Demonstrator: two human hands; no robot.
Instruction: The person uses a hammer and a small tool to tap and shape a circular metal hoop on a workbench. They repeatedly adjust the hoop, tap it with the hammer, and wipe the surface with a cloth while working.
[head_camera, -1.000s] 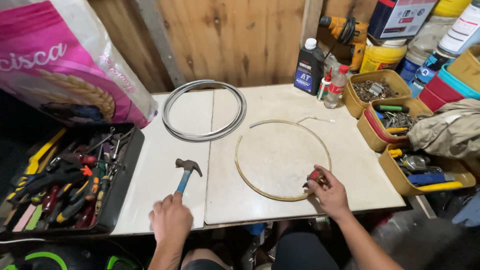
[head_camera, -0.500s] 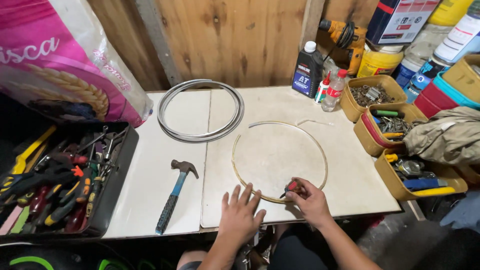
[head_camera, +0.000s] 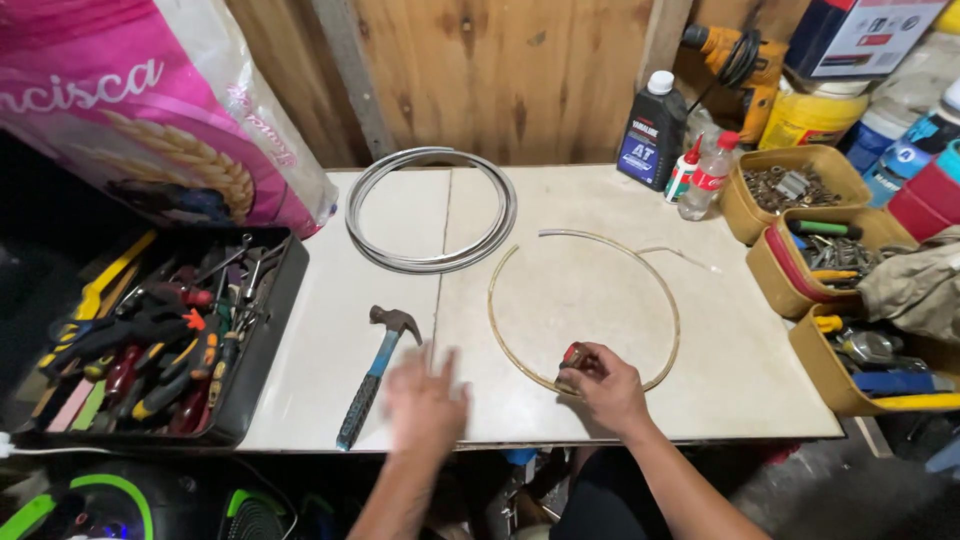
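Note:
A thin tan hoop (head_camera: 640, 270) lies flat on the white table (head_camera: 600, 200). My right hand (head_camera: 605, 388) rests on the hoop's near rim and grips a small red and black object (head_camera: 572, 356) against it. My left hand (head_camera: 425, 405) is blurred above the table's front edge, fingers spread, holding nothing. Just left of that hand lies a hammer (head_camera: 375, 372) with a blue and black handle. A coil of grey tubing (head_camera: 432, 208) sits farther back on the table.
A black tray of screwdrivers and pliers (head_camera: 160, 335) stands at the left under a large pink sack (head_camera: 150, 110). Yellow bins of hardware (head_camera: 790, 190) line the right edge. A black oil bottle (head_camera: 652, 125) and small bottles stand at the back.
My left hand let go of the hammer, swung right toward the hoop, then came back left. My right hand slid left along the hoop's near rim with the small object.

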